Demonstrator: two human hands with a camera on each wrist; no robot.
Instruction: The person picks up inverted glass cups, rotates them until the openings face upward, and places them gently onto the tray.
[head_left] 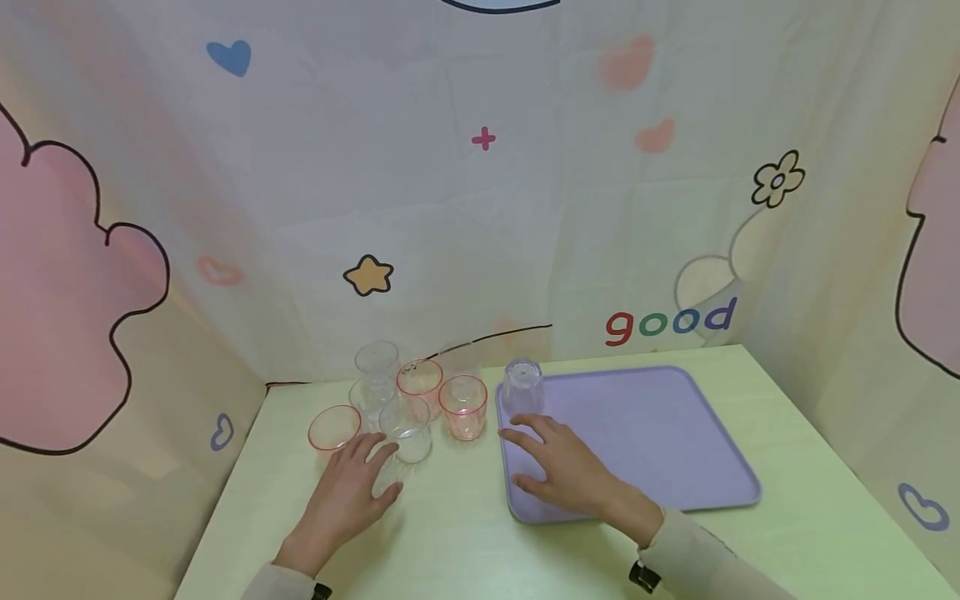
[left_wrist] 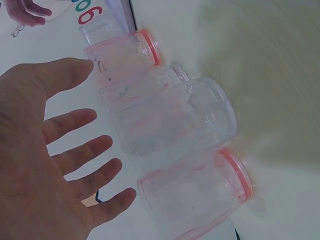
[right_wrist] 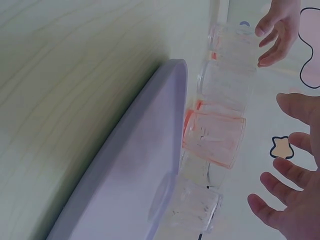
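Observation:
My left hand (head_left: 347,493), fingers spread and slightly bent, hovers at the near left of a group of clear and pink-rimmed cups. Closest to it are a pink-rimmed cup (head_left: 334,428) and a clear cup (head_left: 406,432); in the left wrist view a gap shows between the fingers (left_wrist: 82,155) and the cups. Above the left part of a lilac tray (head_left: 645,450) is my right hand (head_left: 566,465), fingers apart and holding nothing. Just beyond it, a clear cup (head_left: 522,387) stands upside down at the tray's far left corner.
Another pink-rimmed cup (head_left: 463,408) stands at the group's right side, left of the tray. Behind it are a further pink-rimmed cup (head_left: 420,383) and a clear cup (head_left: 377,360). A printed curtain (head_left: 420,183) hangs behind the pale table (head_left: 450,542).

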